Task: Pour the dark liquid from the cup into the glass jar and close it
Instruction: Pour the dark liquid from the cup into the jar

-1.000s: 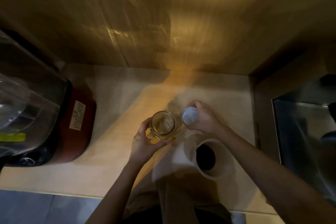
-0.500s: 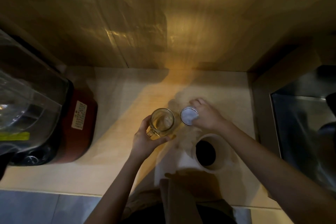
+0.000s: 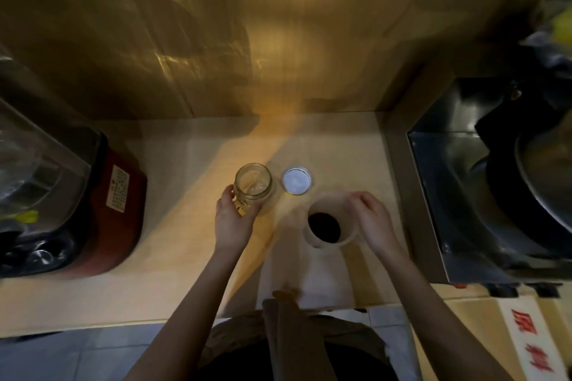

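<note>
Dark liquid (image 3: 324, 226) sits undisturbed in the pale, round, wide-mouthed cup (image 3: 329, 221) on the light wooden counter (image 3: 173, 257), so nothing has been poured yet; as I judge it, the step in hand is taking up the cup for the pour. Only the head view is given, looking down on both hands. In it, the clear, empty glass jar (image 3: 253, 184) stands upright and open, to the left of the cup and a little farther back, and its round white lid with a metal rim (image 3: 296, 181) lies flat on the counter just beside the jar's right side, apart from it. The left hand (image 3: 233, 219) is wrapped around the near side of the jar, thumb on one flank and fingers on the other, steadying it in a closed hold. The right hand (image 3: 373, 219) is curved, half open, against the right wall of the cup; motion blur hides whether the fingers have closed on it or only touch it, so I cannot tell its grip. The next move calls for a firm hold on the cup, a lift over the jar's narrower mouth, and a slow tilt, since the cup's rim looks wider than the jar's opening and spilling seems likely. Afterwards the lid must be fetched and fitted on the jar.
</note>
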Tool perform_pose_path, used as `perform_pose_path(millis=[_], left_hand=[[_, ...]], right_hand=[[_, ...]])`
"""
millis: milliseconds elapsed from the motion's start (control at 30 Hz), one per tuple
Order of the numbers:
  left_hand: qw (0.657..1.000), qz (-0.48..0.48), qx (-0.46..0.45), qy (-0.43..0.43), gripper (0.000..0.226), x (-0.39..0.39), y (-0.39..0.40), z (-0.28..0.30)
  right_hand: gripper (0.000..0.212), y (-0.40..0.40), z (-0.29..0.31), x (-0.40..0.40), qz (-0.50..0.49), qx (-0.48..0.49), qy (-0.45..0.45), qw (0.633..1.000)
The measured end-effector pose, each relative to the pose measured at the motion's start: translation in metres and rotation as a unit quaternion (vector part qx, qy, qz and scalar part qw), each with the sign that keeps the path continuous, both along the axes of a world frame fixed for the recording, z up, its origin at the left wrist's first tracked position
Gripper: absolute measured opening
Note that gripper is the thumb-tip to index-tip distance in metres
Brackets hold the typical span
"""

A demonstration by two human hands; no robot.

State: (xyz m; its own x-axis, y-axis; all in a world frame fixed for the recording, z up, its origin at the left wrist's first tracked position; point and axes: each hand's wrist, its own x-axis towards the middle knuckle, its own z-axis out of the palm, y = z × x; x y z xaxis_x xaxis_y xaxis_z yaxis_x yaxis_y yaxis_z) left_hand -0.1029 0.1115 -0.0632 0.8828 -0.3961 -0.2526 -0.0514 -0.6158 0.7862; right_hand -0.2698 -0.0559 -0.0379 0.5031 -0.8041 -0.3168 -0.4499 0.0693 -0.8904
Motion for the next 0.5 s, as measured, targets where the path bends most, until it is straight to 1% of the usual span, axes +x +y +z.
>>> perform_pose_path(millis=[100,167,367,433,500], left_hand=[[1.000,-0.009,0.001,0.006,0.071,0.001,0.000,-0.001],[1.000,-0.014,0.005,0.007,0.069,0.000,0.001,-0.001],[1.000,-0.018,-0.002,0.007,0.066,-0.002,0.007,0.001],[1.000,-0.019,-0.007,0.015,0.066,-0.004,0.007,0.001],[1.000,-0.015,-0.008,0.025,0.066,-0.005,0.009,0.001]], right_hand=[[0.012,0.017,-0.008,-0.020,-0.042,0.015,-0.018,0.999],[0.014,0.027,-0.014,-0.028,-0.056,0.019,-0.023,0.998],[0.044,0.043,-0.021,-0.028,-0.091,0.015,-0.041,0.995],[0.050,0.042,-0.021,-0.025,-0.111,0.039,-0.050,0.992],[0.050,0.037,-0.018,-0.017,-0.120,0.063,-0.069,0.988]])
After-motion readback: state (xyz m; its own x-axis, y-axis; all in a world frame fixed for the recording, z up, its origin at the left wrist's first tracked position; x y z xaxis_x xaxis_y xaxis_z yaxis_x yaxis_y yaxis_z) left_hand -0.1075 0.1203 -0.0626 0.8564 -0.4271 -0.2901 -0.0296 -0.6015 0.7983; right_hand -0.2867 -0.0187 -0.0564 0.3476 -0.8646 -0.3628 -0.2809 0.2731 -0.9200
